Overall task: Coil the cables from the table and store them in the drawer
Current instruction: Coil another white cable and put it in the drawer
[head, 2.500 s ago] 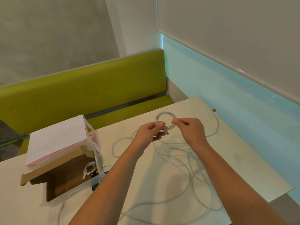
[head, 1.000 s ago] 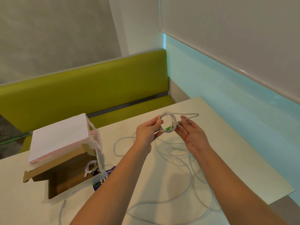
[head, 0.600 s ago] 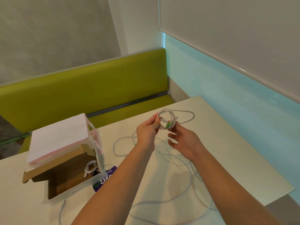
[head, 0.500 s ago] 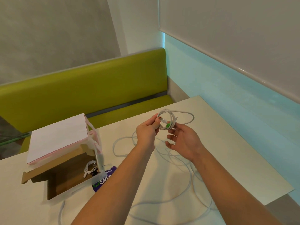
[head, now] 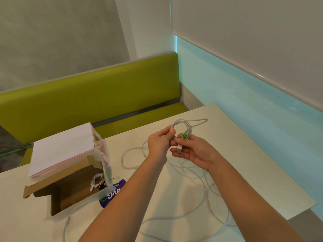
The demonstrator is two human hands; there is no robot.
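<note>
A small white cable coil [head: 185, 125] with a green tie is held above the table between both hands. My left hand [head: 160, 143] pinches the coil's left side between thumb and fingers. My right hand [head: 194, 151] lies palm up under the coil, its thumb and fingers holding the USB plug end [head: 179, 147]. A loose loop of this cable sticks out toward the far right. More loose white cables [head: 195, 180] sprawl over the table below my hands. The open drawer [head: 70, 193], lined with cardboard, sits at the left with a coiled white cable [head: 97, 180] inside.
A white-topped drawer unit [head: 63, 147] stands over the open drawer. A purple packet [head: 111, 194] lies by the drawer's front corner. The cream table [head: 253, 172] ends at the right near a pale blue wall. A green bench [head: 87, 102] runs behind.
The cable's free end was drawn in from the far right of the table and wound onto the coil. My right hand turned palm up and now holds the plug under it.
</note>
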